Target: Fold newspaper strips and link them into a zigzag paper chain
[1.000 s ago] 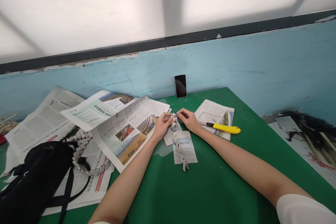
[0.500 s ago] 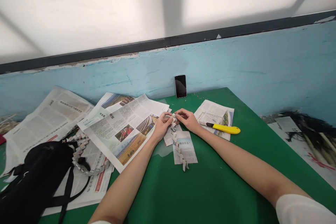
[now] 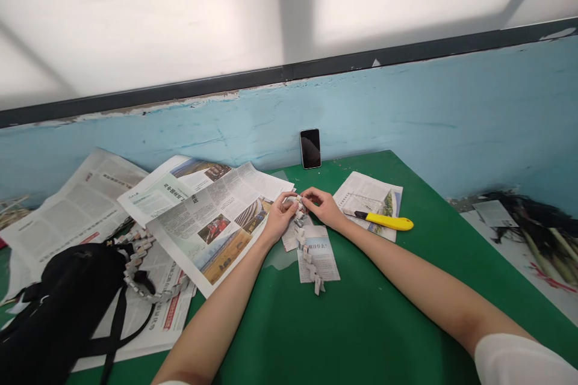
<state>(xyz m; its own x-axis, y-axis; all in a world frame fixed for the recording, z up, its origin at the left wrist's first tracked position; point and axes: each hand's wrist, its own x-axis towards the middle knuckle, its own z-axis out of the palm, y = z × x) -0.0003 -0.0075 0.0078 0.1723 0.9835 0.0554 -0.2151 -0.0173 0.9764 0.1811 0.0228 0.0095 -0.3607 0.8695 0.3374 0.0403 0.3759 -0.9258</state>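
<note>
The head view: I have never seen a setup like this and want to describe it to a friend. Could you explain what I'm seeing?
There is no machine here: a person works with two bare hands, and the camera, worn on the head, looks forward and down. The left hand pinches the far end of a folded-paper chain. The right hand has its fingers at that end too; whether they grip it, I can't tell. On the green table, newspaper sheets and a black bag lie to the left. To the right, a yellow-handled tool, probably a cutter, rests on folded newspaper. A phone stands against the blue wall.
</note>
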